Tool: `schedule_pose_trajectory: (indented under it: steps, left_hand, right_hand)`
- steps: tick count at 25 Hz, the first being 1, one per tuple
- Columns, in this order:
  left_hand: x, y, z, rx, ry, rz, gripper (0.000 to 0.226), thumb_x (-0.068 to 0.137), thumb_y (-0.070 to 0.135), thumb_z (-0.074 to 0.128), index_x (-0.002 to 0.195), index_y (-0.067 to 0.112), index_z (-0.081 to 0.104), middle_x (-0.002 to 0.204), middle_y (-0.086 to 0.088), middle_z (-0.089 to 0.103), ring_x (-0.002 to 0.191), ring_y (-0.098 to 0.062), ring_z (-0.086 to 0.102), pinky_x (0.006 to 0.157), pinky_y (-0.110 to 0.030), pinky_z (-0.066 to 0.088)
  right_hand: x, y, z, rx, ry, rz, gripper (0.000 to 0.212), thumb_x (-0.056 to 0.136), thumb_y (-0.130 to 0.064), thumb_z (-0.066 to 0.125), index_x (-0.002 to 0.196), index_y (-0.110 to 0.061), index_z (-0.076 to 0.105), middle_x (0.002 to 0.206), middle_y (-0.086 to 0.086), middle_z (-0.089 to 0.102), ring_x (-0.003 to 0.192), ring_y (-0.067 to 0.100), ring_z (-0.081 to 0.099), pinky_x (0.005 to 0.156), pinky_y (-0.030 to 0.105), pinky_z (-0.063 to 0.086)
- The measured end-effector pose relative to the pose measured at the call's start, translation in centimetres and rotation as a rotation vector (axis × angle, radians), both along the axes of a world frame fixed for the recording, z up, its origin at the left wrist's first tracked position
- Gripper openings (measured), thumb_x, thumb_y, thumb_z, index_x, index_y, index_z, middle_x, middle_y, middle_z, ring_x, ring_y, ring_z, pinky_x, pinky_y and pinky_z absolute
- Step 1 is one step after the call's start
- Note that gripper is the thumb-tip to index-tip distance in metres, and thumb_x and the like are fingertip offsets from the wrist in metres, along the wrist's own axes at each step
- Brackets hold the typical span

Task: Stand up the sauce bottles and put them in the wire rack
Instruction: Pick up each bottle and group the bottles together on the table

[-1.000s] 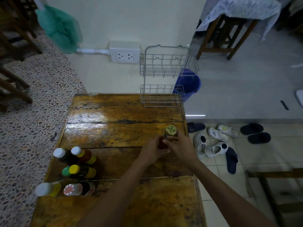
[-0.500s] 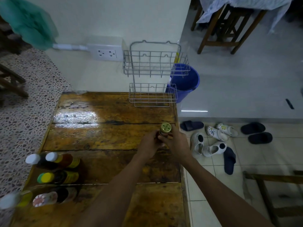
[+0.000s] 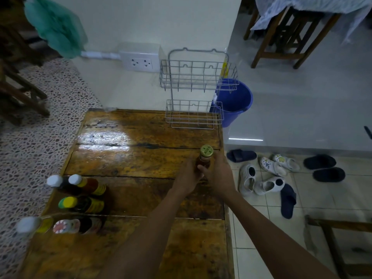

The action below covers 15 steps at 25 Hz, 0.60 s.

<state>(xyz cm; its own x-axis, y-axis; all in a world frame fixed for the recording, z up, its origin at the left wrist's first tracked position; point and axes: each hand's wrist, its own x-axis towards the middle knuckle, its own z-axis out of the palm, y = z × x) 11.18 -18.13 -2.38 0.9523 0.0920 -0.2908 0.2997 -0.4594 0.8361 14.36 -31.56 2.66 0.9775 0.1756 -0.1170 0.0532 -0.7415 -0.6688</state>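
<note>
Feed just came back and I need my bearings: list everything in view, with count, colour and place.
held bottle: 1, amber, green-gold cap, upright, table's right edge
lying bottles: about 6, mixed caps, table's left side
wire rack: 1, grey, two tiers, empty, table's far edge
table: 1, brown wood
socket: 1, white, wall
bucket: 1, blue, floor behind rack
shoes: several, white and dark, floor right
green cloth: 1, upper left
left hand: on bottle
right hand: on bottle
</note>
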Motion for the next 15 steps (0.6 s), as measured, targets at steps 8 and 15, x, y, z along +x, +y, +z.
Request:
schedule_pose_trajectory:
  steps: [8,15]
  left_hand:
    - [-17.9,8.4,2.4,0.123,0.096,0.452,0.073,0.098,0.043,0.065,0.157,0.021,0.03,0.132,0.0,0.056,0.119,-0.017,0.057,0.087,-0.027,0.046]
    - [-30.8,16.4,0.6,0.185,0.066,0.777,0.037,0.098,0.04,0.066,0.126,0.016,0.06,0.111,-0.001,0.067,0.101,-0.022,0.067,0.078,-0.029,0.049]
  right_hand:
    - [-10.2,5.4,0.7,-0.093,-0.013,0.35,0.024,0.094,-0.033,0.064,0.097,-0.025,0.042,0.085,-0.007,0.05,0.071,0.014,0.055,0.052,0.025,0.034]
    - [-19.1,20.6,4.9,-0.036,-0.238,0.795,0.035,0.097,-0.049,0.052,0.125,-0.03,0.046,0.114,-0.003,0.058,0.093,0.019,0.061,0.065,0.033,0.051]
